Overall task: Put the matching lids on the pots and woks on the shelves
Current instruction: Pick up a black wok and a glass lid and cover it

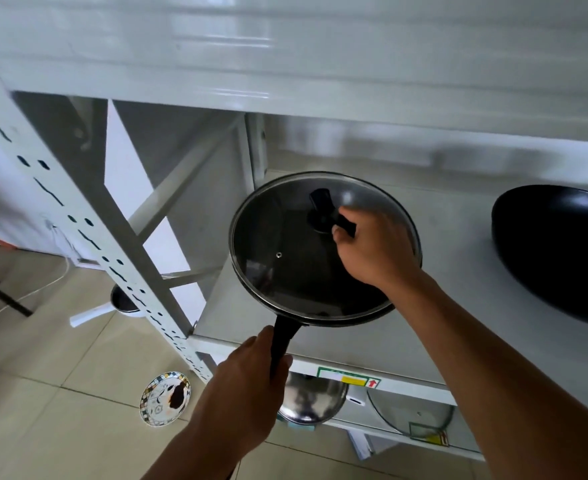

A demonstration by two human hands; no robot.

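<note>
On the white metal shelf (441,306), a glass-lidded wok (306,251) is gripped: handle by left hand (247,386), knob pinched by right hand (372,247); tiled floor (60,393) below.

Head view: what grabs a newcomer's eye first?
The black pan under a glass lid, centre frame at the shelf edge: left hand grips its handle, right hand holds the lid knob. An uncovered black wok sits at right, a patterned plate on the floor below.
</note>
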